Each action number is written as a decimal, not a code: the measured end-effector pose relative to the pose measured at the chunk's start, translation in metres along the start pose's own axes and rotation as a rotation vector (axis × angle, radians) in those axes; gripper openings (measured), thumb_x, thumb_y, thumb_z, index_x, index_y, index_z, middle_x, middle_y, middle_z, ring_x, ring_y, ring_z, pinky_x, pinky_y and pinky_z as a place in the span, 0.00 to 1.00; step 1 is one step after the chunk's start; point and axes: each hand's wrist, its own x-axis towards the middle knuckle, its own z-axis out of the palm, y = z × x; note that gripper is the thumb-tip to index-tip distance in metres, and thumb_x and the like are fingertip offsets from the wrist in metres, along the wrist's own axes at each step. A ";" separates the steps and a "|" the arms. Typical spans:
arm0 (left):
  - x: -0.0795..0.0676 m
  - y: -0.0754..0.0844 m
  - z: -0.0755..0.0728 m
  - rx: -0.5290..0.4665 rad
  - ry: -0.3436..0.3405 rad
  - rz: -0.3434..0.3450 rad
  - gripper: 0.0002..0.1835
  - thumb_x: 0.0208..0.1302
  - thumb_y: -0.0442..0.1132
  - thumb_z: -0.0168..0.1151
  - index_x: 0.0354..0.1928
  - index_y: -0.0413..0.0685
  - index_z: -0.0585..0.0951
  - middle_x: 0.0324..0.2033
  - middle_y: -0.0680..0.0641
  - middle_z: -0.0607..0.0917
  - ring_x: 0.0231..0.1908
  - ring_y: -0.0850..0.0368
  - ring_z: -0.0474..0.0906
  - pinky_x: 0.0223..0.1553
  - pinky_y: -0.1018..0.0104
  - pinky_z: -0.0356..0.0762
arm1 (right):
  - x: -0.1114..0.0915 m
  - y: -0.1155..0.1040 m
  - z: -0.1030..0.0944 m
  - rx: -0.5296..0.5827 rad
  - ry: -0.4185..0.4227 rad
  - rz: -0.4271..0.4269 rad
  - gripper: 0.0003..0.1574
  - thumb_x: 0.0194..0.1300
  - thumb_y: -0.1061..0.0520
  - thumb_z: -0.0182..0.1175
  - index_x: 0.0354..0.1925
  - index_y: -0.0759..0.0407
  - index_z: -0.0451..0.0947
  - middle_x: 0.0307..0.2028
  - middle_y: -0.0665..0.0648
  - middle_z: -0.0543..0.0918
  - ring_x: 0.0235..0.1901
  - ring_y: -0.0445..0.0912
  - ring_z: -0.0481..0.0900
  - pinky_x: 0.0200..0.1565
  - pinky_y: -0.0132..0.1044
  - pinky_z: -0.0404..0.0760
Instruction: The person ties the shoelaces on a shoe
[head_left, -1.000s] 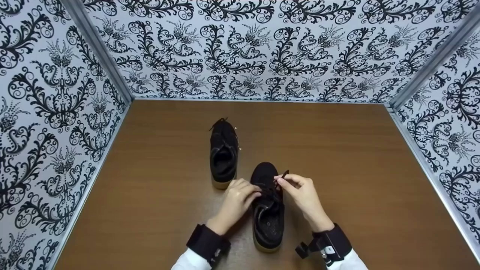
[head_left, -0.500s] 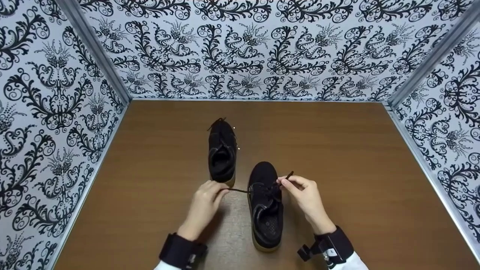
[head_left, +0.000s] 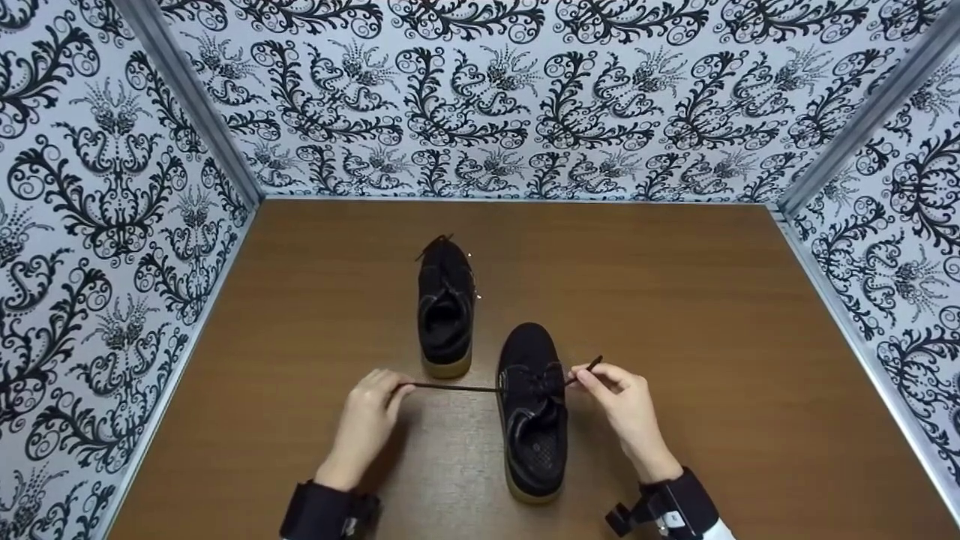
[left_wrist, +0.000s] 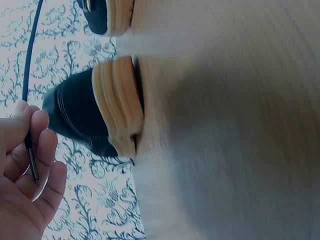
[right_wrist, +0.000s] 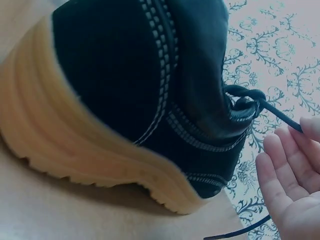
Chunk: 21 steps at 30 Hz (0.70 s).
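A black shoe [head_left: 529, 351] with a tan sole lies in front, toe pointing away. To its left, my left hand [head_left: 366, 420] pinches one end of the shoelace [head_left: 457, 388], which runs taut and nearly level to the shoe. In the left wrist view the lace's tip [left_wrist: 33, 167] hangs below my thumb and finger. My right hand [head_left: 624, 412] pinches the other lace end [head_left: 594, 364], close to the shoe's right side. The right wrist view has the laces twisted together in a crossing [right_wrist: 246, 95] over the tongue; whether it is knotted I cannot tell.
A second black shoe [head_left: 444, 289] stands farther back and left, its lace ends at the toe. Both are on a brown wooden table [head_left: 675, 285]. Patterned panels [head_left: 480, 97] enclose the back and sides, joined by grey metal posts [head_left: 199, 97].
My left hand has moved left from the front shoe, drawing its lace out straight. My right hand has shifted slightly right and down with its lace end. Both shoes have stayed about where they were.
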 end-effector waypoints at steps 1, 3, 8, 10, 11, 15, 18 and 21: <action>-0.001 -0.003 -0.002 0.003 -0.008 -0.013 0.03 0.53 0.32 0.68 0.28 0.46 0.82 0.25 0.52 0.82 0.29 0.59 0.78 0.32 0.65 0.78 | -0.001 0.002 -0.001 -0.001 0.006 0.002 0.12 0.60 0.62 0.63 0.36 0.73 0.81 0.36 0.70 0.84 0.35 0.49 0.85 0.41 0.43 0.83; -0.003 -0.007 -0.005 0.009 -0.023 -0.040 0.02 0.53 0.33 0.68 0.28 0.45 0.82 0.25 0.52 0.82 0.30 0.59 0.78 0.32 0.65 0.78 | -0.003 0.005 -0.003 -0.005 0.018 0.004 0.12 0.60 0.62 0.63 0.36 0.73 0.81 0.35 0.67 0.85 0.35 0.51 0.85 0.41 0.46 0.82; -0.009 -0.018 -0.011 0.026 -0.064 -0.093 0.03 0.52 0.32 0.68 0.28 0.45 0.83 0.26 0.52 0.83 0.30 0.58 0.79 0.32 0.63 0.78 | -0.009 0.010 -0.007 -0.011 0.021 0.000 0.11 0.61 0.63 0.61 0.37 0.74 0.80 0.37 0.69 0.84 0.34 0.52 0.85 0.42 0.50 0.81; -0.011 -0.021 -0.012 0.038 -0.085 -0.113 0.02 0.52 0.33 0.68 0.28 0.45 0.83 0.26 0.52 0.84 0.30 0.57 0.79 0.34 0.62 0.77 | -0.011 0.012 -0.009 -0.016 0.019 -0.006 0.11 0.62 0.63 0.61 0.37 0.74 0.81 0.37 0.69 0.84 0.34 0.53 0.85 0.42 0.51 0.81; -0.011 -0.023 -0.013 0.045 -0.095 -0.126 0.02 0.52 0.33 0.69 0.28 0.45 0.84 0.26 0.52 0.84 0.30 0.57 0.79 0.34 0.62 0.77 | -0.013 0.013 -0.010 -0.024 0.019 -0.010 0.11 0.62 0.63 0.61 0.37 0.73 0.81 0.36 0.68 0.84 0.34 0.53 0.85 0.41 0.51 0.81; -0.015 -0.028 -0.014 0.068 -0.124 -0.205 0.02 0.52 0.33 0.69 0.27 0.46 0.84 0.26 0.51 0.85 0.30 0.55 0.80 0.33 0.60 0.78 | -0.017 0.018 -0.013 -0.060 0.027 -0.030 0.10 0.62 0.64 0.60 0.36 0.73 0.81 0.34 0.67 0.85 0.32 0.56 0.85 0.39 0.48 0.82; -0.018 -0.031 -0.015 0.080 -0.147 -0.277 0.02 0.51 0.32 0.70 0.26 0.46 0.85 0.26 0.50 0.85 0.30 0.54 0.81 0.35 0.58 0.79 | -0.020 0.021 -0.015 -0.088 0.032 -0.036 0.09 0.62 0.65 0.60 0.35 0.74 0.81 0.33 0.68 0.85 0.31 0.56 0.85 0.37 0.46 0.83; -0.020 -0.032 -0.015 0.080 -0.176 -0.337 0.02 0.51 0.33 0.70 0.26 0.45 0.85 0.26 0.49 0.86 0.30 0.52 0.82 0.35 0.56 0.79 | -0.022 0.022 -0.018 -0.106 0.040 -0.017 0.09 0.61 0.65 0.61 0.34 0.75 0.81 0.32 0.67 0.85 0.31 0.56 0.85 0.36 0.46 0.83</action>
